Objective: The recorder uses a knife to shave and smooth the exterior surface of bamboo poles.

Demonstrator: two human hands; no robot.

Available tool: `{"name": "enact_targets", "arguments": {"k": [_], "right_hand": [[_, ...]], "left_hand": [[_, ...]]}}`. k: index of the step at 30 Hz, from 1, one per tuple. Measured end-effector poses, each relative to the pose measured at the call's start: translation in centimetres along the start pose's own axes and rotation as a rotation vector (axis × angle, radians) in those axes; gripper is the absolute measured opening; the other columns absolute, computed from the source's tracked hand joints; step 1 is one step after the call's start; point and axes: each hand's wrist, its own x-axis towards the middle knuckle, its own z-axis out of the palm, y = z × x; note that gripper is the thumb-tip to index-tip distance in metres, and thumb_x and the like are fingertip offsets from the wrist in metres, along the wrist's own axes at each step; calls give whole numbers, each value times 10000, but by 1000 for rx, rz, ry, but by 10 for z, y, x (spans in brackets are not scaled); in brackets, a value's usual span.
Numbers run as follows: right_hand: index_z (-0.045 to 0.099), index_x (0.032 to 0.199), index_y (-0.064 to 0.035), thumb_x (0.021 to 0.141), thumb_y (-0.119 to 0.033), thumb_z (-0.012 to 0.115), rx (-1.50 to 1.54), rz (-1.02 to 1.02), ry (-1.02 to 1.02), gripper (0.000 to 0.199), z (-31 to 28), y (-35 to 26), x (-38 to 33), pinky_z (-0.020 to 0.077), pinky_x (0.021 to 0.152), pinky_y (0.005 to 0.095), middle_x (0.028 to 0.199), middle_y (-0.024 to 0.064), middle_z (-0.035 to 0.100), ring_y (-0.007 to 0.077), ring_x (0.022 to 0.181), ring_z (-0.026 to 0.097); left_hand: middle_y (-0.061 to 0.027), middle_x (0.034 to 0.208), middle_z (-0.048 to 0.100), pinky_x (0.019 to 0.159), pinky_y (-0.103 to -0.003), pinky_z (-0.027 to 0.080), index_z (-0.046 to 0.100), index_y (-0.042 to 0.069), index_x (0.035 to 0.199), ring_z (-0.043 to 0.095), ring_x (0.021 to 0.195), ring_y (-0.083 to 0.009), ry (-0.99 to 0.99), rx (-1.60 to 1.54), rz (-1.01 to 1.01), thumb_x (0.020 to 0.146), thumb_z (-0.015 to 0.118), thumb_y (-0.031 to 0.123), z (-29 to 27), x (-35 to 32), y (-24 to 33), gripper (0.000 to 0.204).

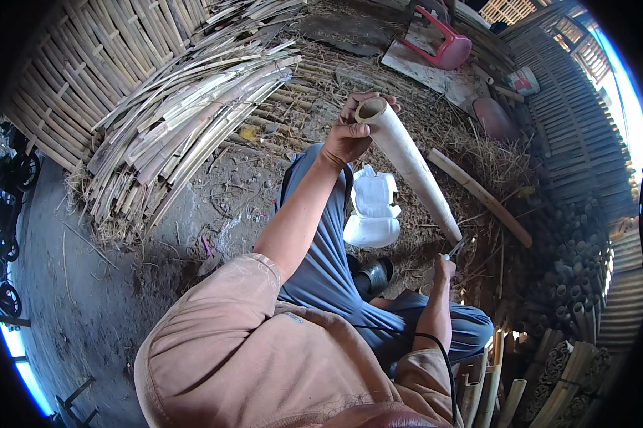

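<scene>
A pale, thick bamboo tube [415,167] slants down from upper left to lower right before me. My left hand [348,141] is wrapped round its upper, open end, fingers behind and thumb on the near side. By the tube's lower end, my right hand [444,268] is closed round the handle of a knife [457,247]. The short blade sits at or very near the tube's lower tip; contact cannot be made out. An opened white foam box [373,208] lies on the ground left of the tube. To its right rests a long split bamboo piece [482,198].
A big heap of bamboo strips [186,121] leans at the left, beside a woven bamboo wall [100,64]. A pink plastic stool [446,46] lies tipped at the back. Many cut bamboo tubes [578,292] are stacked at the right. Straw and shavings litter the ground.
</scene>
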Motion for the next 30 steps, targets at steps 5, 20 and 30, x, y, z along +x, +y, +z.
{"name": "enact_targets", "arguments": {"k": [5, 20, 30], "right_hand": [[734, 1050, 50, 767, -505, 771, -40, -120, -2, 624, -13, -13, -23, 547, 897, 483, 1055, 263, 736, 394, 1013, 717], [545, 1154, -70, 928, -264, 644, 137, -723, -170, 314, 8, -89, -145, 537, 815, 552, 934, 244, 704, 459, 921, 682], [581, 1050, -57, 899, -184, 641, 411, -781, -91, 206, 18, -80, -142, 513, 737, 491, 865, 215, 661, 398, 793, 647]], "left_hand": [[-65, 1298, 644, 1111, -422, 394, 606, 117, 1337, 567, 1219, -234, 345, 111, 23, 803, 816, 153, -24, 0, -6, 575], [-83, 1023, 647, 929, -502, 492, 659, 61, 1095, 623, 1002, -268, 874, 441, -14, 837, 808, 324, -59, -5, 4, 397], [-126, 1064, 663, 951, -455, 503, 648, 30, 1134, 641, 1027, -272, 721, 403, 1, 820, 680, 255, -48, 3, -7, 388]]}}
